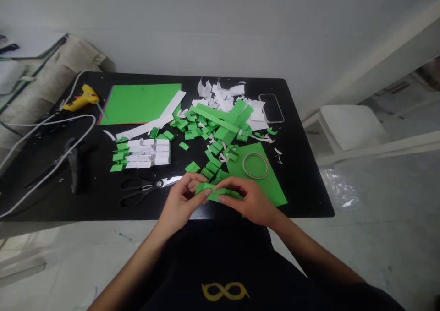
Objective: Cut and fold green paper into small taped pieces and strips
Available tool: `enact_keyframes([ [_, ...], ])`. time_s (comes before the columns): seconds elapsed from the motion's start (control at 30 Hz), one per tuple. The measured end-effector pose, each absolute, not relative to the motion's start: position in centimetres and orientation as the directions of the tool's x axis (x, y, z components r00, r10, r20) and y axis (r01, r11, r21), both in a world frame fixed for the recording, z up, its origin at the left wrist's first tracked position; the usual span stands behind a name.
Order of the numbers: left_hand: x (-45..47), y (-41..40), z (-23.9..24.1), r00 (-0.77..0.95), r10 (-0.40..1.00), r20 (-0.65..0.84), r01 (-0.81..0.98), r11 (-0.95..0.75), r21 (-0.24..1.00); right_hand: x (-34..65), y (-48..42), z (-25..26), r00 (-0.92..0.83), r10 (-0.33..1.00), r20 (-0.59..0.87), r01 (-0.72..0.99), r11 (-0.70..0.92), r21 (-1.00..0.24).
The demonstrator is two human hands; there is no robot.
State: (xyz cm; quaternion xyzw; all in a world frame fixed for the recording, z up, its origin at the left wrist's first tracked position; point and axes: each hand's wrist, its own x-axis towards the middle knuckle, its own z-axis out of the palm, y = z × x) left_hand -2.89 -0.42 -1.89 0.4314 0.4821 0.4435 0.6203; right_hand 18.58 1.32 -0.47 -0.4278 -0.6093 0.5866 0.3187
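Observation:
Near the table's front edge, my left hand pinches the left end of a green paper strip. My right hand grips the same strip farther right, with thumb and fingers closed on it; part of it is hidden by the fingers. Folded green paper pieces lie just beyond both hands. Black-handled scissors rest to the left, their blade tips close to my left hand. A green sheet lies beside my right hand, with a tape roll on it.
Rows of folded white and green pieces stand at left. Behind are a stack of coloured sheets, a white paper strip, paper scraps and a phone-shaped frame. A yellow glue gun and white cable lie far left.

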Motion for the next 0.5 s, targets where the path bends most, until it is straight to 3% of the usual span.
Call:
enact_keyframes([
  [0.5, -2.7, -0.5, -2.3, 0.143, 0.966, -0.216, -0.121, 0.234, 0.965, 19.4, 1.4, -1.8, -0.320, 0.914, -0.250, 0.073, -0.240, -0.968],
])
